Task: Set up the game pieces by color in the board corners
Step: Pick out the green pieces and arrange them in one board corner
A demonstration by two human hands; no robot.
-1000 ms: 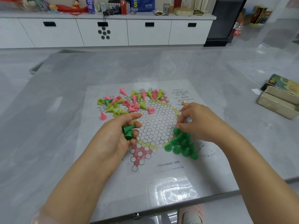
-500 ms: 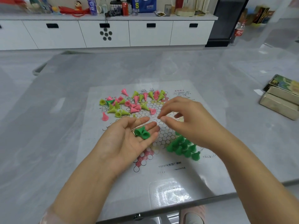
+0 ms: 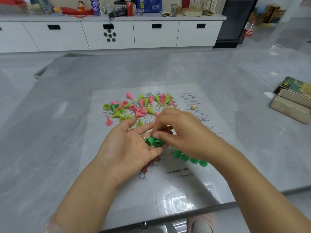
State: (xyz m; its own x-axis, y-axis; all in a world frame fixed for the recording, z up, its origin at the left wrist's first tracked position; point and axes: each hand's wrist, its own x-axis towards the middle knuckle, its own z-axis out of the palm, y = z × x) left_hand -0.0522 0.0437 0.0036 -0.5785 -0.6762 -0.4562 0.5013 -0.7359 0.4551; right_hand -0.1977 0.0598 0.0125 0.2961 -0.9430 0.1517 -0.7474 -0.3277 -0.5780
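The paper game board point(image 3: 178, 182) with a hexagon star lies on the grey table. My left hand point(image 3: 127, 145) is palm up above the board, fingers relaxed, with two dark green cone pieces point(image 3: 154, 141) lying on its fingers. My right hand point(image 3: 181, 130) reaches over from the right and pinches one of those green pieces with thumb and fingertips. A group of dark green pieces point(image 3: 190, 158) stands in the board's near right corner, partly hidden under my right wrist. Mixed pink and yellow-green pieces point(image 3: 134, 106) lie scattered over the board's far left part.
A small wooden die point(image 3: 193, 107) lies on the board's far right. Boxes point(image 3: 292, 101) sit at the table's right edge. White cabinets point(image 3: 109, 34) with cluttered top stand beyond the table. The table's near edge point(image 3: 168, 221) runs just below the board.
My left hand opened palm up with the green pieces on it. My right hand left the green group, moved left and closed its fingertips on a piece in my left hand.
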